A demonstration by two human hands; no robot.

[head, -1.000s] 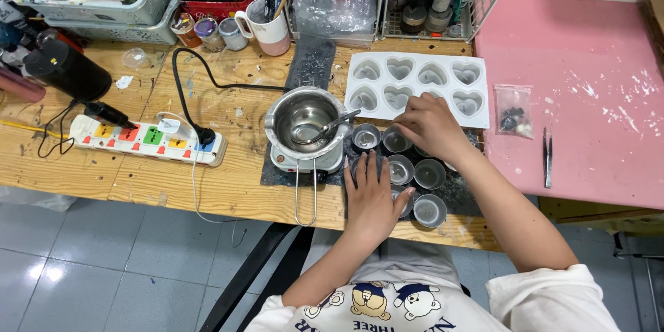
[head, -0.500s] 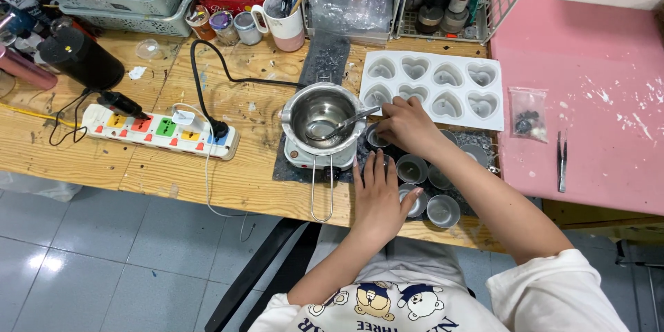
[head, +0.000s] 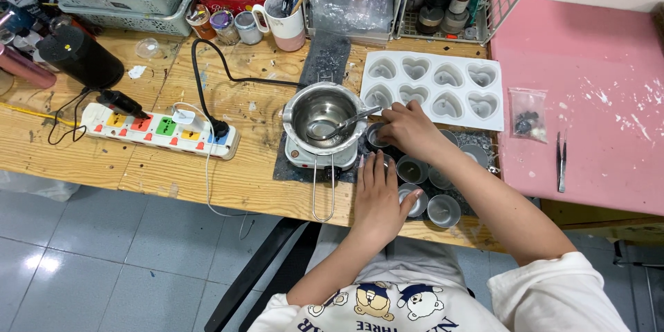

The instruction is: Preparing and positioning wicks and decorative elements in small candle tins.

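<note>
We look down on a scarred wooden tabletop (head: 104, 159) that fills the upper half of the frame, with grey floor tiles (head: 104, 263) below it at lower left and a paint-flecked pink surface (head: 588, 97) joined on at the right. Our left hand (head: 377, 197) lies flat, fingers spread and holding nothing, on the dark mat (head: 325, 62) at the tabletop's near edge, touching one of the small metal cups (head: 443, 209) grouped there just right of centre. Our right hand (head: 408, 128) reaches across them, its fingers curled down onto the cup nearest the pot; we cannot tell whether they grip it. Just left of that hand a steel melting pot (head: 319, 116) sits on a small white burner (head: 315, 155), a spoon (head: 346, 123) leaning in it. A white heart-shaped mould (head: 436, 86) lies just above the right hand. A power strip (head: 159, 131) with coloured switches lies at left of centre, and baskets, jars and wire racks crowd the top edge. On the pink surface rest a small plastic bag (head: 526, 114) and tweezers (head: 561, 159).
</note>
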